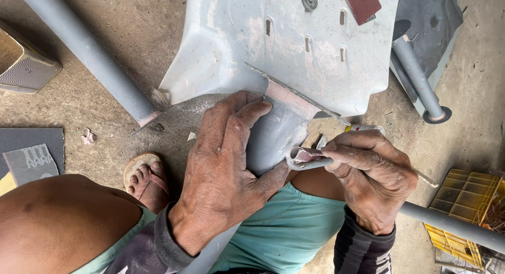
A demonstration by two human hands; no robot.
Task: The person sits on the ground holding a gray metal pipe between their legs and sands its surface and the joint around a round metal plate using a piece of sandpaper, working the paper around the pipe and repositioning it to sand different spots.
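A grey primed metal body panel [294,48] lies across my lap, with a narrow neck running down between my knees. My left hand [226,169] lies flat on that neck, fingers spread over its left side, steadying it. My right hand [368,174] grips a folded strip of sandpaper [305,157] and presses it against the right edge of the neck, just below a pinkish filler patch [289,98]. A thin metal strip [294,92] runs diagonally across the panel above my hands.
A grey pipe [89,53] lies on the concrete floor at the left, another pipe with a round foot [421,82] at the right. Sandpaper sheets [31,158] lie at the far left, a yellow plastic crate [463,205] at the lower right. My sandalled foot [144,179] rests beside the panel.
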